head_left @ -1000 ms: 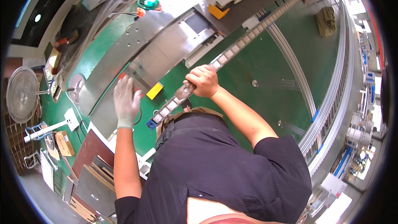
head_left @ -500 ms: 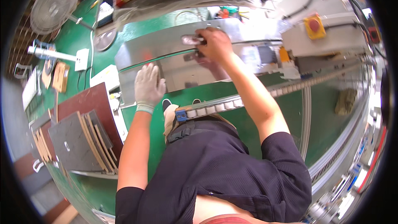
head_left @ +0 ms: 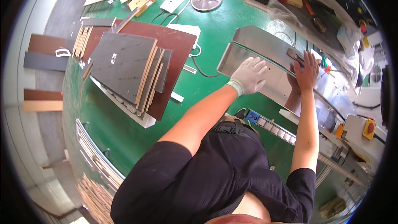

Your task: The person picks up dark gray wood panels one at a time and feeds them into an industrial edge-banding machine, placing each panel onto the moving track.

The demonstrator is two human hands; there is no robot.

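My left hand [head_left: 251, 76], in a pale knit glove with its fingers stretched out, is at the near edge of a shiny metal surface [head_left: 265, 72]. A long narrow slot divides this surface into two strips. My bare right hand [head_left: 306, 71] lies farther right over the metal with its fingers extended, and its reflection shows beneath. Against its finger side lies a small dark, elongated tool [head_left: 294, 55]; its exact kind is unclear, and the hand covers part of it.
Dark boards [head_left: 122, 64] are stacked on a reddish-brown panel [head_left: 178, 43] to my left. A conveyor rail [head_left: 271, 127] runs close by my waist. An emergency-stop button [head_left: 370, 128] sits at right. Beyond the metal, a bench carries a plastic sheet, an orange-handled tool [head_left: 311, 10] and boxes.
My view has swung left, bringing the board stack nearer the middle. My right hand, earlier curled by the small tool, now has its fingers straightened. The left hand stays at the metal's near edge.
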